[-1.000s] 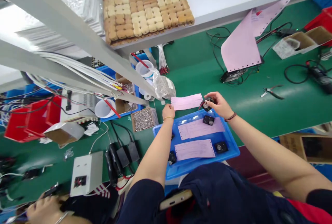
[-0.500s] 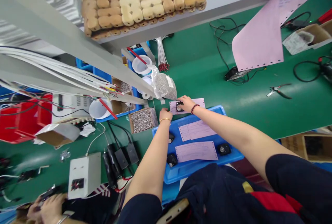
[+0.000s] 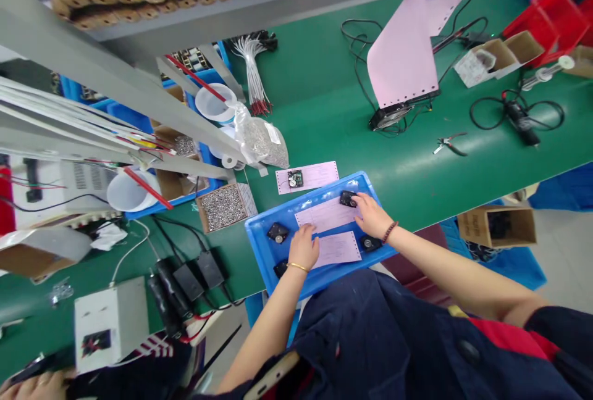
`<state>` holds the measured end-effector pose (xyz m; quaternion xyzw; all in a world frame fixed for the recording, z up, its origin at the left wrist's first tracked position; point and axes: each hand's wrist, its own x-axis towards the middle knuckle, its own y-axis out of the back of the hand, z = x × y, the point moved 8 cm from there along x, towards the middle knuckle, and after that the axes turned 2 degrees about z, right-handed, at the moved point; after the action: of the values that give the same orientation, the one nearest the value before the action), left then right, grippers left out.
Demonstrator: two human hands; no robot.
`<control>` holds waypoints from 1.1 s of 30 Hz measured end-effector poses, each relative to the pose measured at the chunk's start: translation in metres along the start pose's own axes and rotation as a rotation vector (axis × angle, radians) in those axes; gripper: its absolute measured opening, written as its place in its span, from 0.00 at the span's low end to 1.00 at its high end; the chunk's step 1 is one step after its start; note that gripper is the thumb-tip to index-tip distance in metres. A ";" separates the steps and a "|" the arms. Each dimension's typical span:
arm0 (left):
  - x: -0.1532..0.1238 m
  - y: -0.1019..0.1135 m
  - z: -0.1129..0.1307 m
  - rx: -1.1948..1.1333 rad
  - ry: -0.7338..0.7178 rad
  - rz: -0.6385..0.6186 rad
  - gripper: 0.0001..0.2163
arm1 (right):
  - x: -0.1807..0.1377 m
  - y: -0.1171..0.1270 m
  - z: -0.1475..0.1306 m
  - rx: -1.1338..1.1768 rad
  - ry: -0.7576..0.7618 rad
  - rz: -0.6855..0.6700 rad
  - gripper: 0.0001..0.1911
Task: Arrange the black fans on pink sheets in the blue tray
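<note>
A blue tray (image 3: 260,233) holds two pink printed slips and several small black units with round metal parts. My right hand (image 3: 374,220) is over its right side, fingers closed on the edge of a black unit (image 3: 348,198). Another black unit (image 3: 370,242) lies close by that wrist. Lower left in the tray, my left hand (image 3: 303,247) touches the upper pink slip (image 3: 327,213) with thumb and forefinger apart. Beyond the rim, a small device with exposed circuit board (image 3: 295,178) rests on a separate pink slip (image 3: 322,175), untouched.
Left of the tray stand a box of small metal parts (image 3: 225,207) and a filled plastic bag (image 3: 265,142). A shelf post (image 3: 185,107) crosses the left side. Cutters (image 3: 450,144) lie on the green bench to the right. A co-worker's hand (image 3: 39,386) shows lower left.
Both hands have drawn back from the slip beyond the tray into the tray. My right hand has left the device there and reached a black unit. The view has shifted right.
</note>
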<state>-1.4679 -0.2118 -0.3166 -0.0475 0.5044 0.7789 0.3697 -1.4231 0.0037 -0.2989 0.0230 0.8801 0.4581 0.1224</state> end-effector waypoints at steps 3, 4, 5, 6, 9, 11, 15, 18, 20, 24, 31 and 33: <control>-0.007 -0.018 -0.004 0.151 0.090 -0.071 0.23 | 0.014 -0.022 0.001 -0.054 -0.034 0.023 0.30; -0.009 -0.022 -0.005 0.181 0.100 -0.086 0.24 | 0.020 -0.025 0.003 -0.067 -0.051 0.034 0.29; -0.012 -0.025 -0.006 0.202 0.099 -0.099 0.25 | 0.025 -0.027 0.005 -0.075 -0.070 0.041 0.29; -0.015 -0.027 -0.006 0.218 0.095 -0.107 0.26 | 0.030 -0.030 0.008 -0.078 -0.086 0.044 0.28; -0.021 -0.029 -0.007 0.247 0.080 -0.117 0.28 | 0.036 -0.035 0.012 -0.069 -0.095 0.041 0.26; -0.023 -0.029 -0.007 0.256 0.080 -0.121 0.29 | 0.038 -0.037 0.012 -0.084 -0.080 0.035 0.24; -0.023 -0.026 -0.005 0.254 0.095 -0.115 0.29 | 0.035 -0.033 0.009 -0.105 -0.042 0.077 0.24; -0.023 -0.026 -0.004 0.238 0.100 -0.110 0.29 | 0.023 -0.022 0.013 0.016 -0.034 0.170 0.26; -0.023 -0.027 -0.005 0.223 0.114 -0.101 0.28 | 0.007 -0.013 0.021 0.128 -0.065 0.244 0.27; -0.020 -0.025 -0.004 0.198 0.128 -0.033 0.27 | -0.036 -0.007 0.034 0.271 -0.122 0.270 0.27; -0.012 -0.035 0.010 0.221 0.045 0.004 0.26 | -0.072 -0.035 0.024 0.276 -0.161 -0.065 0.28; -0.011 -0.039 0.010 0.234 0.057 0.007 0.26 | -0.071 -0.039 0.022 0.248 -0.178 -0.106 0.27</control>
<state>-1.4331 -0.2012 -0.3360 -0.0245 0.6024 0.7142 0.3555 -1.3464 -0.0121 -0.3289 0.0321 0.9157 0.3348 0.2200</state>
